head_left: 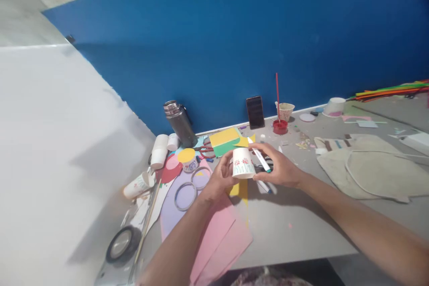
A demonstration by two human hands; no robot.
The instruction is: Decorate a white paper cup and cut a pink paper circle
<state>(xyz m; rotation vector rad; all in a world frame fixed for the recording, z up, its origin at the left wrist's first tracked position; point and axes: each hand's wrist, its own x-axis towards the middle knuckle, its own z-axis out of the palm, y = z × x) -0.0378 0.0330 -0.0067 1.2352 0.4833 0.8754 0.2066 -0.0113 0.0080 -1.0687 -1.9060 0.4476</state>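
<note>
Above the middle of the table I hold a white paper cup [243, 163], upside down, with red flowers and green grass-like strokes drawn on its side. My left hand [224, 172] is closed round the cup's left side. My right hand [279, 166] is closed on a white felt-tip marker [260, 157] with a green end, and its fingertips also touch the cup's right side. Below that hand, another white marker [264, 187] with a blue end lies on the table. Yellow paper [238, 191] shows under the cup.
Pink sheets [221, 250], tape rings [185, 196] and a black tape roll [121, 243] lie at left. Behind stand a dark flask [181, 125], a phone [255, 112] and a red paint pot [279, 127] with a brush. A beige cloth item [375, 172] lies right.
</note>
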